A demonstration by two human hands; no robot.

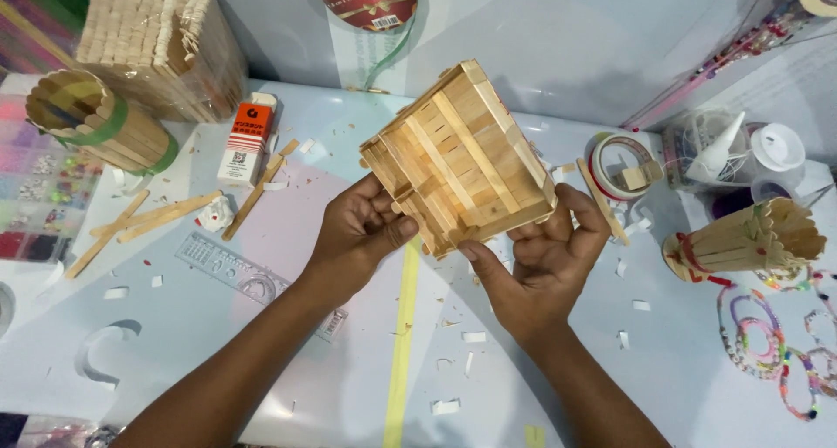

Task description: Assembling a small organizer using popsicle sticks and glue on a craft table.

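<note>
So here I've got the popsicle-stick box [459, 156] lifted off the counter [558, 361] and tipped so its slatted side faces me, which is the easiest way to look over the seams. My left hand [362, 230] is clamped on the lower left corner, thumb pressing against the edge, and my right hand [549, 252] cradles the bottom right corner from underneath, fingers curled up the side. Two hands on opposite corners because the thing is just glued sticks, and I figure gripping one side alone would flex it. Everything else is pushed out to the rim so there's room in the middle: loose sticks [157, 217] and a red-and-white glue box [247, 141] on the left, clear ruler [231, 274] just below them, a wrapped bundle of fresh sticks [161, 47] at the back. On the right sit the tape roll [621, 165], a glue bottle [719, 152] and some bead bracelets [772, 343]. Paper scraps are everywhere, honestly.
</note>
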